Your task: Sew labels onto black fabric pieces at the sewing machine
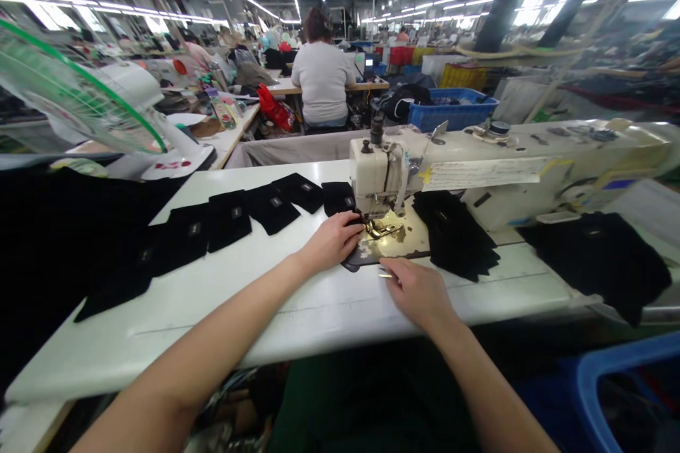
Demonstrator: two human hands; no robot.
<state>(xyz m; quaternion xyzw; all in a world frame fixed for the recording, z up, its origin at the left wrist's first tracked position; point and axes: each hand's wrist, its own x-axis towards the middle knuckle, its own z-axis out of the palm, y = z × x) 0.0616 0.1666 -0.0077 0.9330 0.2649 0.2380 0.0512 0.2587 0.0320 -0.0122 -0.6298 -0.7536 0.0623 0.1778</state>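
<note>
A white sewing machine (372, 177) stands on the white table, its lamp lighting the metal needle plate (414, 233). My left hand (336, 241) lies left of the presser foot (380, 228), fingers closed at the edge of a black fabric piece (359, 219) that they mostly hide. In front of the plate, my right hand (419, 291) is closed round a small metal tool (384, 274) with thin, bright points; its handle is hidden. A row of overlapping black fabric pieces (228, 218), each with a small pale label, runs leftward from the machine.
Black pieces lie stacked under the machine arm (454, 233), with another pile (598, 255) farther right. A green-rimmed fan (106, 85) stands at left. A blue basket (451, 110) sits behind the machine; another blue rim (627, 361) shows lower right. A person (321, 78) sits ahead.
</note>
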